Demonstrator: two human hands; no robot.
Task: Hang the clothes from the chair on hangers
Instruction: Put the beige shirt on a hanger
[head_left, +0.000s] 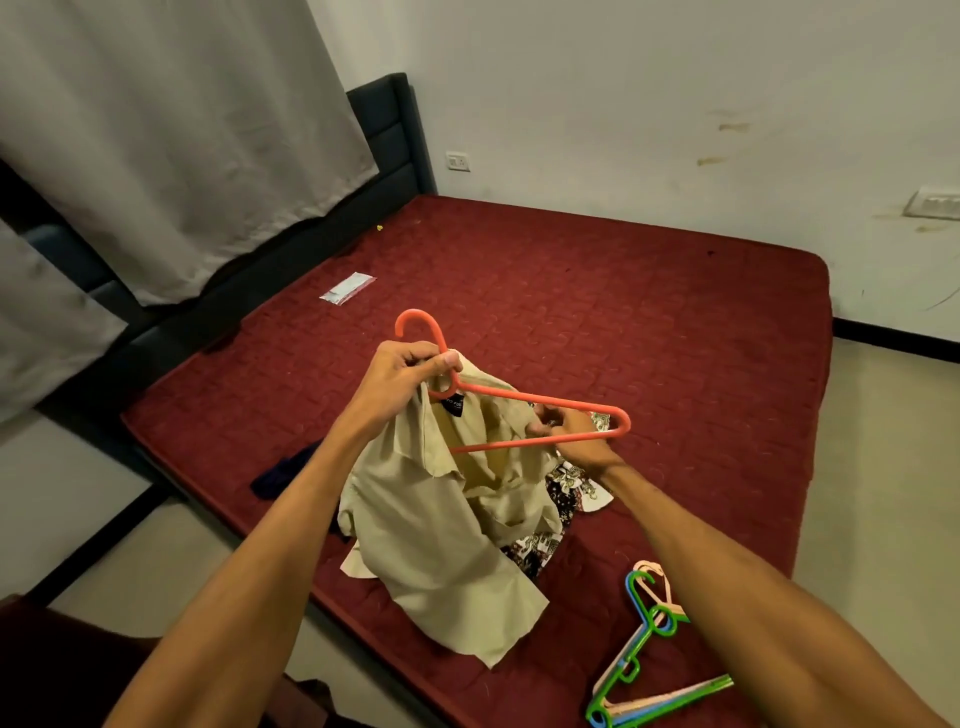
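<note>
Above the red mattress (649, 312), left hand (402, 376) grips orange hanger (540, 400) neck and beige shirt (441, 519) collar; right hand (576, 431) pinches shirt fabric at the hanger's lower bar.

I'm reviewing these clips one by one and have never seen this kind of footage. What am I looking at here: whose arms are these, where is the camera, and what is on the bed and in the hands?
There is no machine here. A person wears one wide-angle camera on the head, so you look down along their two bare arms.

The left hand pinches the neck of an orange plastic hanger, just under its hook, together with the collar of a beige shirt. The right hand grips the hanger near its lower bar. One end of the hanger is inside the shirt; the other still sticks out bare.

The shirt droops onto a dark red mattress. A patterned black-and-white garment lies under it, and a dark blue cloth sits near the mattress edge. Spare hangers, green, blue and pink, lie in a pile at lower right. A small clear packet lies farther back.
</note>
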